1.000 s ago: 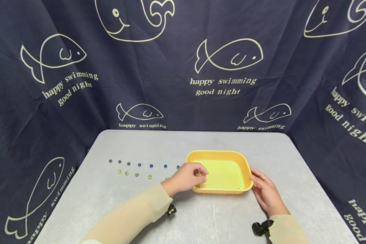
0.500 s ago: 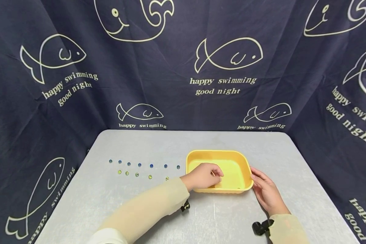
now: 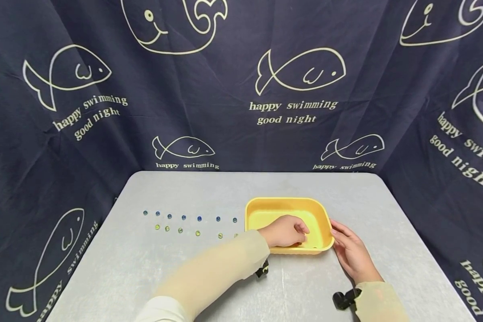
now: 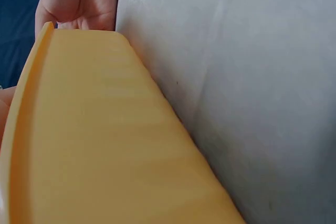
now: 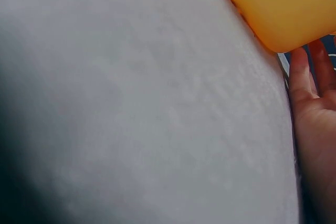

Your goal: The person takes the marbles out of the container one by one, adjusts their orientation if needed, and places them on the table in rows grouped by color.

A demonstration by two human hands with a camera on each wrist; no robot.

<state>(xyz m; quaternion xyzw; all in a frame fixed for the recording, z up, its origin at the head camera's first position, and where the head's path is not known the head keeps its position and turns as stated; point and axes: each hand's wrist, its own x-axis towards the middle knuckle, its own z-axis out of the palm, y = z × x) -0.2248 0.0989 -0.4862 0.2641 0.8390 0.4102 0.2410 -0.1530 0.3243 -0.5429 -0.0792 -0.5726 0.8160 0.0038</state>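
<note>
A yellow plastic basin [image 3: 291, 203] stands on the table, right of centre. My left hand [image 3: 285, 230] reaches over its near wall, fingers loosely bent and thumb apart, nothing visible between them. A small dark marble [image 3: 315, 247] lies in the basin's near right corner, just beyond my left fingertips. My right hand [image 3: 352, 252] rests against the basin's right end, fingers extended along the wall. In the left wrist view the outer wall [image 4: 105, 129] hides most of my left hand. The right wrist view shows my right fingers [image 5: 300, 72] at the basin's corner.
Left of the basin, a row of several blue marbles [image 3: 199, 218] runs across the grey table [image 3: 306, 290]. Several yellow-green marbles [image 3: 197, 233] form a second row nearer me, its right end close to my left sleeve [image 3: 217, 264]. A dark fish-print curtain [image 3: 233, 89] surrounds the table.
My left hand has moved rightward from the basin's left side to over its inside. The right-end yellow-green marble has come into view behind the sleeve. My right hand and the basin have stayed put.
</note>
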